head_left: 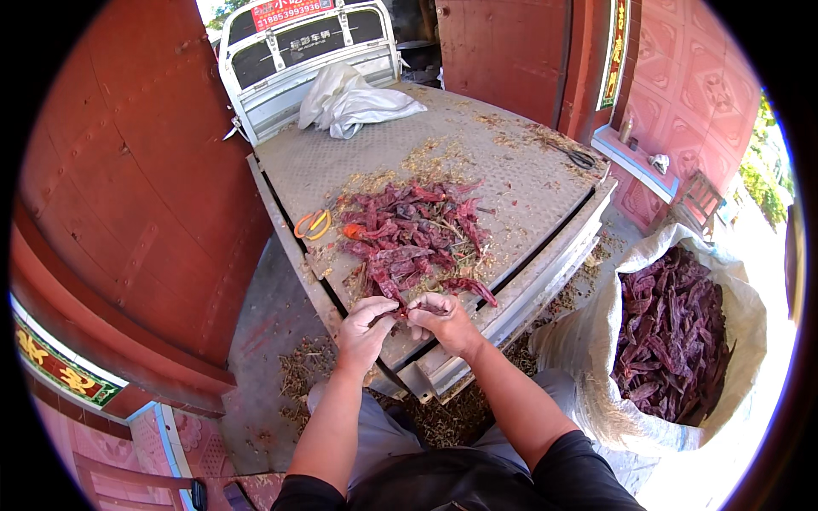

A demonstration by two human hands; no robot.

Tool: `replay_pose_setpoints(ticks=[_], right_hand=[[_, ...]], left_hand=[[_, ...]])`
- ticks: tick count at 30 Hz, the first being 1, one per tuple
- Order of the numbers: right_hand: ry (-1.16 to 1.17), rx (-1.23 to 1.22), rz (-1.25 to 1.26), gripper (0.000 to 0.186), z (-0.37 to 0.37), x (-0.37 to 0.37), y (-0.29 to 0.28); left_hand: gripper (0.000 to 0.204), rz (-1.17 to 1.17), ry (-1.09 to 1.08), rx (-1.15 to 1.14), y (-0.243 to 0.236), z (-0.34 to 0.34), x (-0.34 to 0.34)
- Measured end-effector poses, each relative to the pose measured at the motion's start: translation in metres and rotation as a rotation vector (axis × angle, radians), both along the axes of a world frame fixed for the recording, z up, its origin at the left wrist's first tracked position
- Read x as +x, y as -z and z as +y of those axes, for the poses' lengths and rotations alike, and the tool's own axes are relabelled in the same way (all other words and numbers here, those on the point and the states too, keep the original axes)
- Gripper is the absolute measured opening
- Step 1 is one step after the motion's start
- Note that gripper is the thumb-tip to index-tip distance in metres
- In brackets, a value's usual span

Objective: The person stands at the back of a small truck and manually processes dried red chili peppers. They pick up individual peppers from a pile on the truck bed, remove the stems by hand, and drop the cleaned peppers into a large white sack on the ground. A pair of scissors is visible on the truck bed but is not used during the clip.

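On the grey truck bed [477, 145] between red doors [128, 170], our left hand [365, 332] and right hand [443, 319] pinch one dried chili [407, 312], lying left-right at lower centre.

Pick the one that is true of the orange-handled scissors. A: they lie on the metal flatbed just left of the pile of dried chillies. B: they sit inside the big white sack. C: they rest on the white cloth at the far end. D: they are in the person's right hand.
A: the scissors lie untouched on the flatbed beside the chilli pile, while both hands work a chilli at the near edge.
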State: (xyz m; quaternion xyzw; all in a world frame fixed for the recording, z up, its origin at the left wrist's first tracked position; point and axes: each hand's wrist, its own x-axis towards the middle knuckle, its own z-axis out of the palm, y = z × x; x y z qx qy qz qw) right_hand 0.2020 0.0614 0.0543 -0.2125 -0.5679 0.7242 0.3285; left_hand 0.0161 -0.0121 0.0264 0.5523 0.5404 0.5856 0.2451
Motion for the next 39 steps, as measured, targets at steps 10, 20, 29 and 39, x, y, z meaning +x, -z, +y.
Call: replay_pose_setpoints(ticks=[10,20,29,39], right_hand=[[-0.061,-0.028,0.08,0.013,0.002,0.002,0.006],[-0.045,0.01,0.073,0.022,0.003,0.001,0.01],[0.117,-0.082,0.117,0.017,-0.004,-0.003,0.002],[0.146,-0.029,0.064,0.019,-0.006,-0.005,0.008]], left_hand=[[0.024,0.019,-0.031,0.008,0.006,0.002,0.001],[0.025,-0.044,-0.04,-0.048,0.003,0.001,0.002],[0.022,-0.273,0.037,-0.058,0.013,0.001,0.001],[0.019,-0.494,0.023,-0.062,0.005,-0.003,-0.003]])
